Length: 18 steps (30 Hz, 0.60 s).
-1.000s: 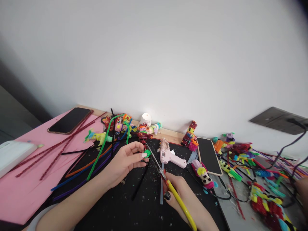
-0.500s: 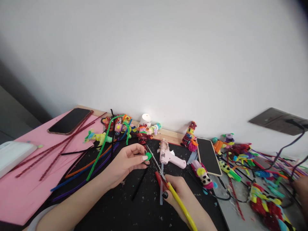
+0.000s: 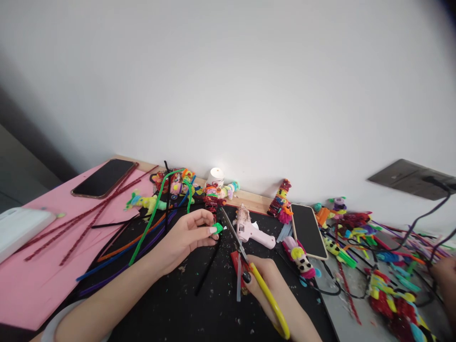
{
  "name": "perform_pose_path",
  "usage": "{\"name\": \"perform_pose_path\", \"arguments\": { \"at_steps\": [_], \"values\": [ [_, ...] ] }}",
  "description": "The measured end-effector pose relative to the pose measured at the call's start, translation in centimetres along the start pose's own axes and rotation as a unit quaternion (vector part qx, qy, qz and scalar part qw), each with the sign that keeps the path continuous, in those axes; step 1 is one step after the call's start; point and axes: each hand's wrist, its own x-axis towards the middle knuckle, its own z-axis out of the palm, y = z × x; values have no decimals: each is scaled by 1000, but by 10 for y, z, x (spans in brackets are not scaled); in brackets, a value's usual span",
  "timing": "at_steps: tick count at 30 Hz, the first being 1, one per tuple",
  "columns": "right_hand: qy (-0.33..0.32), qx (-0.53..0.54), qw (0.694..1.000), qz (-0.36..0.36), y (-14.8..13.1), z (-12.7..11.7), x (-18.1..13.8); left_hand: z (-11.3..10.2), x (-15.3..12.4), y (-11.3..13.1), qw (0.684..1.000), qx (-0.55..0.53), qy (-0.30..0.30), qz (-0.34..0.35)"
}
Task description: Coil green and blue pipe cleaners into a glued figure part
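Observation:
Between the thumb and fingers of my left hand (image 3: pixel 192 232) is a small bright green piece (image 3: pixel 217 228), too small to tell its kind. My right hand (image 3: pixel 265 280) is closed around a pair of scissors (image 3: pixel 265 292) with yellow handles, blades pointing up and left. The blade tips are just right of the green piece, apart from it. Behind the blades lies a pale pink glue gun (image 3: pixel 254 232). A clear glue stick (image 3: pixel 239 280) and a red item (image 3: pixel 235 261) lie beside my right hand. Under my left hand runs a black pipe cleaner (image 3: pixel 207 271).
Several pipe cleaners (image 3: pixel 153 216) and fuzzy figures (image 3: pixel 151 203) lie to the left, near a phone (image 3: pixel 104 178) on pink sheets. A white cup (image 3: pixel 215 176) stands by the wall. More figures (image 3: pixel 301 259), another phone (image 3: pixel 309 231) and cords are at right. Another person's hand (image 3: pixel 444 278) shows at the right edge.
The scissor tips have shifted up and right, away from the green piece. The green piece has turned a little in my left fingers.

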Motion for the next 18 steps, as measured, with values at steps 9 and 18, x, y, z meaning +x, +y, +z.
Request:
{"name": "perform_pose_path", "arguments": {
  "at_steps": [9,18],
  "values": [
    [89,-46,995,-5,0,1,-12,-1,2,-2,1000,-9,20,20],
    [75,-53,996,4,-4,9,-5,4,1,-10,999,-21,32,20]
  ]
}}
